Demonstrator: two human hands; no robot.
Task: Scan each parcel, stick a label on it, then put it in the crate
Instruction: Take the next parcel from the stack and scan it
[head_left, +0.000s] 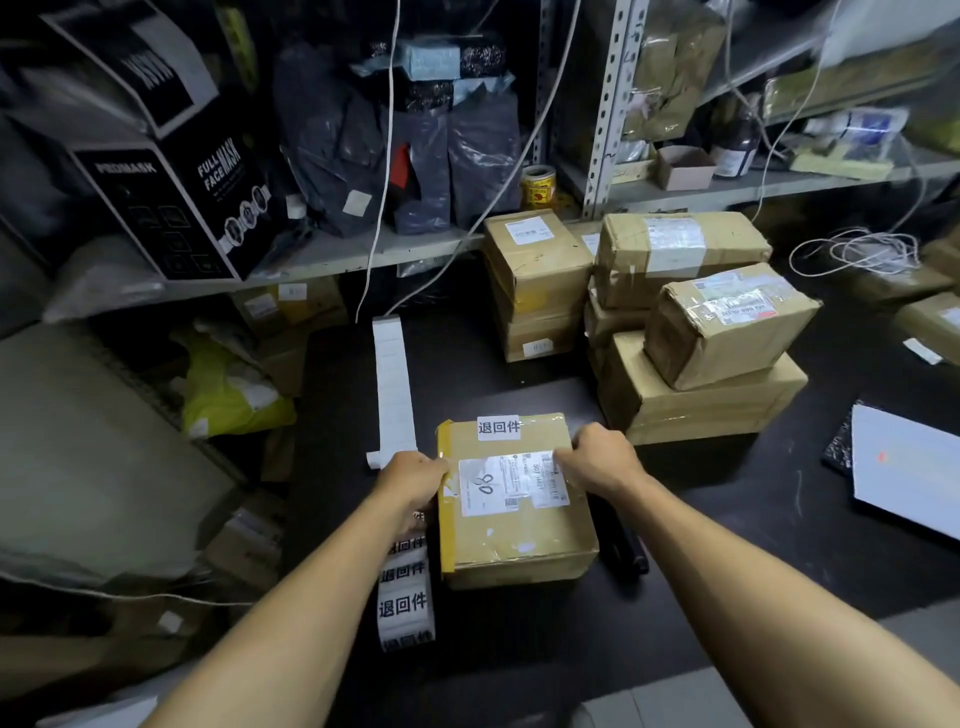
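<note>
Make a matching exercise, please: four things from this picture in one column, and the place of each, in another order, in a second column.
Things:
1. brown parcel
2. tape roll
3. strip of printed labels
4. black mask box

Places:
A. on the left shelf
B. between both hands
C. on the shelf beside the metal post
D. on the table, left of the held parcel

Pairs: 1-B, 2-C, 3-D, 4-A

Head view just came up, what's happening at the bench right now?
A person grips a taped cardboard parcel on the dark table, left hand on its left edge, right hand on its far right corner. A white printed label already sits on top. A strip of matching labels lies beside it, more parcels stacked behind. No crate shows.
</note>
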